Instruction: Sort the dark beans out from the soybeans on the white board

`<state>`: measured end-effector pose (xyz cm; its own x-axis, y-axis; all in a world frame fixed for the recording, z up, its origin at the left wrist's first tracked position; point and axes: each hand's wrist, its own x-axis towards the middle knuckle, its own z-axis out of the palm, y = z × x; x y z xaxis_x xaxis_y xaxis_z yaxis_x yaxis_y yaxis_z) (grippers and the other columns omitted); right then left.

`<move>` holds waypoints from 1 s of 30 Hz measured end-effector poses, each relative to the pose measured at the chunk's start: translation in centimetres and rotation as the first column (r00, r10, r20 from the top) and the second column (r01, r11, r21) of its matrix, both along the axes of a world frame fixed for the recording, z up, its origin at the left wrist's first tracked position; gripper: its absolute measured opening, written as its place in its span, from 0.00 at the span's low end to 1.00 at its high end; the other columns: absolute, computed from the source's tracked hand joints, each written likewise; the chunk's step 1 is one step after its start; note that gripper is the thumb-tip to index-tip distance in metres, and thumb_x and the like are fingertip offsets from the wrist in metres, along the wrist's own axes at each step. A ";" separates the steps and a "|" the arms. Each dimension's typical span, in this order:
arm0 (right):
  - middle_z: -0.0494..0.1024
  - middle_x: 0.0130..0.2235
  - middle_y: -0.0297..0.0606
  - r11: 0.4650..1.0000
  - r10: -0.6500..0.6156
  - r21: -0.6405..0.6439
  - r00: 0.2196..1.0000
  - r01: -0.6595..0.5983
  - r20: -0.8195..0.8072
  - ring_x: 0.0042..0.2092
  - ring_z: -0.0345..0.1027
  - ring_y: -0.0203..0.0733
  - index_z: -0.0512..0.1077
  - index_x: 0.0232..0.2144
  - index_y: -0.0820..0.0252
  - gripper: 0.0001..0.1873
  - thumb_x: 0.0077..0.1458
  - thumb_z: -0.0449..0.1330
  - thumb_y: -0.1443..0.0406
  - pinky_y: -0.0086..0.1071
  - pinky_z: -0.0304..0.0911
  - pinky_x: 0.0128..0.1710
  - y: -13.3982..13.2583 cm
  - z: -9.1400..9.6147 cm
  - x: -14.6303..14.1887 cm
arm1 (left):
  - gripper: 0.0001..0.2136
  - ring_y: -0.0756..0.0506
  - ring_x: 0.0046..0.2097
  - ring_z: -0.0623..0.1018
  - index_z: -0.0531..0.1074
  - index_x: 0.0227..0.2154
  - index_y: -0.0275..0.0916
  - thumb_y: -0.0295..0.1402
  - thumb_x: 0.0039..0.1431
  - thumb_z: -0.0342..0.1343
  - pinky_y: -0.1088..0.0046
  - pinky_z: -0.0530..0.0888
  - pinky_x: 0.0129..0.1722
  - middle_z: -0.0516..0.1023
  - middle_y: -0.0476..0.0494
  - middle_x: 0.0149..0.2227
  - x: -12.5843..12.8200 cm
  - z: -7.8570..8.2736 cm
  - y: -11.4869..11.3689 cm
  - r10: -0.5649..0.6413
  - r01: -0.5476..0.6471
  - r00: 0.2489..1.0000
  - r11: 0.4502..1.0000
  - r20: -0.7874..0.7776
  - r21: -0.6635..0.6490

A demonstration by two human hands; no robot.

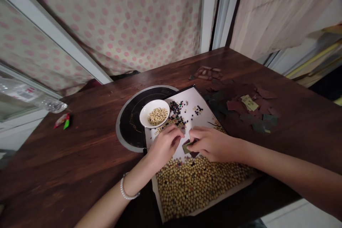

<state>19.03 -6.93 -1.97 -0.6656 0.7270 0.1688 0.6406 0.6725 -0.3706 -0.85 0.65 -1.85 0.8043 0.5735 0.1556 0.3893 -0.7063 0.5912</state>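
Note:
A white sheet (193, 99) lies on the dark wooden table with a big heap of yellow beans (192, 181) at its near end and a small group of black beans (176, 108) at the far end. A white bowl (145, 114) holding yellow beans stands at the sheet's left edge. My left hand (164, 144) rests on the sheet, fingers curled together in a pinch. My right hand (211, 142) is closed on a small green card piece (187, 147), just above the bean heap. The two hands almost touch.
A round black plate with a metal rim (128, 121) is set in the table under the bowl. Torn brown, green and yellow paper scraps (248, 108) lie to the right. A plastic bottle (32, 96) and a red-green wrapper (62, 121) lie at the left.

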 end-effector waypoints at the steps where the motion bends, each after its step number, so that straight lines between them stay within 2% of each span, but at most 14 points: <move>1: 0.68 0.36 0.44 1.000 0.011 -0.007 1.000 -0.011 0.000 0.39 0.60 0.44 0.76 0.38 0.62 0.14 0.54 0.53 0.75 0.35 0.57 0.39 0.0 0.0 0.0 | 0.10 0.48 0.34 0.71 0.70 0.32 0.39 0.20 0.58 0.47 0.70 0.69 0.34 0.71 0.47 0.34 0.0 0.0 0.0 -0.003 0.003 1.000 1.000 -0.004 0.002; 5: 0.69 0.37 0.44 0.999 0.014 -0.030 0.999 -0.015 -0.030 0.41 0.60 0.44 0.76 0.38 0.61 0.14 0.55 0.52 0.74 0.35 0.56 0.41 -0.1 -0.1 0.1 | 0.09 0.48 0.35 0.71 0.70 0.31 0.39 0.21 0.58 0.48 0.70 0.69 0.34 0.71 0.46 0.33 0.1 0.1 -0.1 -0.024 0.024 1.000 0.999 -0.009 0.022; 14: 0.68 0.36 0.42 0.999 0.005 -0.033 1.000 -0.006 -0.023 0.39 0.60 0.42 0.75 0.32 0.61 0.12 0.55 0.52 0.73 0.34 0.55 0.38 0.0 -0.3 0.0 | 0.08 0.46 0.37 0.72 0.69 0.32 0.39 0.22 0.58 0.47 0.69 0.69 0.35 0.70 0.46 0.33 0.1 -0.1 0.0 -0.030 0.031 0.999 0.999 -0.018 0.037; 19: 0.69 0.36 0.42 0.999 -0.002 -0.045 0.999 0.000 -0.043 0.38 0.60 0.42 0.75 0.31 0.61 0.11 0.55 0.52 0.73 0.34 0.55 0.37 -0.1 -0.2 0.0 | 0.06 0.45 0.40 0.71 0.69 0.33 0.39 0.24 0.59 0.49 0.66 0.70 0.39 0.70 0.45 0.35 0.1 0.1 -0.2 -0.062 0.064 0.997 0.997 -0.038 0.050; 23: 0.69 0.36 0.42 0.998 0.001 -0.070 0.999 -0.005 -0.052 0.38 0.61 0.42 0.76 0.33 0.60 0.11 0.56 0.53 0.72 0.33 0.55 0.37 0.0 -0.1 0.0 | 0.04 0.43 0.42 0.70 0.69 0.35 0.39 0.26 0.59 0.51 0.61 0.69 0.44 0.70 0.45 0.37 0.2 0.3 -0.4 -0.108 0.118 0.990 0.988 -0.093 0.099; 26: 0.69 0.36 0.42 0.997 -0.040 -0.064 0.999 0.038 -0.029 0.38 0.62 0.42 0.76 0.34 0.60 0.12 0.55 0.53 0.73 0.34 0.55 0.37 0.1 -0.2 0.1 | 0.04 0.42 0.42 0.70 0.69 0.35 0.39 0.27 0.59 0.50 0.60 0.69 0.44 0.70 0.45 0.37 0.2 0.5 -0.6 -0.107 0.121 0.987 0.986 -0.117 0.113; 30: 0.69 0.36 0.42 0.998 0.003 -0.065 1.000 -0.005 -0.020 0.38 0.62 0.42 0.76 0.35 0.61 0.12 0.55 0.53 0.73 0.33 0.56 0.37 0.0 -0.2 0.1 | 0.05 0.42 0.42 0.70 0.68 0.35 0.39 0.26 0.61 0.48 0.60 0.70 0.44 0.70 0.44 0.36 0.3 0.7 -0.7 -0.111 0.126 0.986 0.986 -0.127 0.110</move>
